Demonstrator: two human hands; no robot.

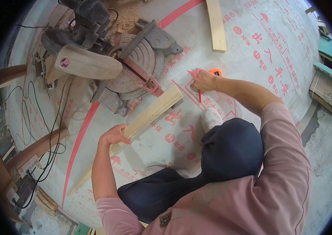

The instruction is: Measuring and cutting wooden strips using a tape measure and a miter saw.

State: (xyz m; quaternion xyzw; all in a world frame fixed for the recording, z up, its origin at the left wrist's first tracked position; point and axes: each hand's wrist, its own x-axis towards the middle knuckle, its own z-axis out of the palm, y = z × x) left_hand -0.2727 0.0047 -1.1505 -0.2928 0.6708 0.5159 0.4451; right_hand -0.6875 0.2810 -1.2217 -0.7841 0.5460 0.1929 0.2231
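Observation:
My left hand (114, 136) grips a long light-coloured wood strip (152, 112), thumb across its top face and fingers over the far edge. The strip lies slantwise, its far end raised a little above the covered floor and close to the saw. Ahead of my shoe, my right hand (205, 81) is closed, with a thin red pencil (200, 96) sticking out below the fingers. Beside that wrist is an orange tape measure (217, 72), partly hidden by the hand; whether I hold it too is unclear.
A miter saw (138, 66) with a blade guard stands at the upper left, sawdust (128, 17) behind it. Another wood strip (216, 27) lies at the top. Black cables (58, 117) run down the left side. Boxed boards (326, 92) stand at the right.

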